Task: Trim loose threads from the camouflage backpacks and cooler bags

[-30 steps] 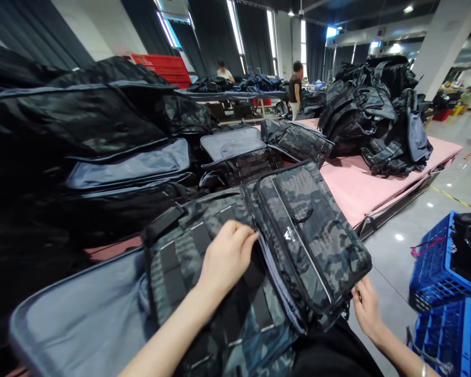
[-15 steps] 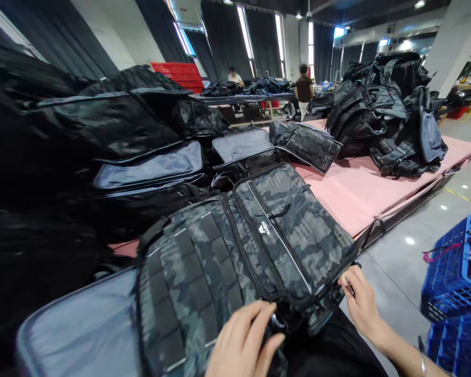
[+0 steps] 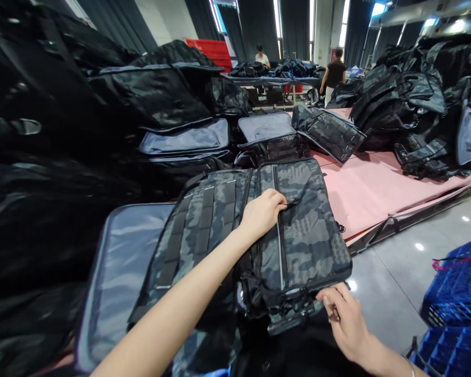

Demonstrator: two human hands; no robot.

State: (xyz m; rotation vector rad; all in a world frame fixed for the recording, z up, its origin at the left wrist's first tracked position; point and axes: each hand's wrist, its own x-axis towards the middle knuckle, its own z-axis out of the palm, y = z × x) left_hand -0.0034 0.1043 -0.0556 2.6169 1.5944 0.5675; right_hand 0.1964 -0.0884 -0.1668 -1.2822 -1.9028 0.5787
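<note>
A camouflage backpack (image 3: 310, 230) in black and grey lies in front of me, its front pocket side up. A grey-lined panel (image 3: 129, 235) spreads open at its left. My left hand (image 3: 264, 212) reaches across the backpack, its fingers closed at the dark zipper pull (image 3: 292, 201) on the front pocket. At the lower right corner of the bag, my right hand (image 3: 346, 317) is closed, its fingertips by the edge. A small dark thing shows between its fingers, too little seen to name. Dark straps and buckles (image 3: 294, 309) hang at the near edge.
More camouflage bags (image 3: 165, 97) are piled at the left, some with grey linings showing. Another heap of backpacks (image 3: 419, 99) stands on the pink-covered table (image 3: 377, 178). Blue crates (image 3: 455, 288) are on the floor at right. Two people (image 3: 333, 76) are in the background.
My left hand has moved from the bag's near edge up to the zipper pull. My right hand has shifted slightly left and down along the bag's edge. The view has turned left.
</note>
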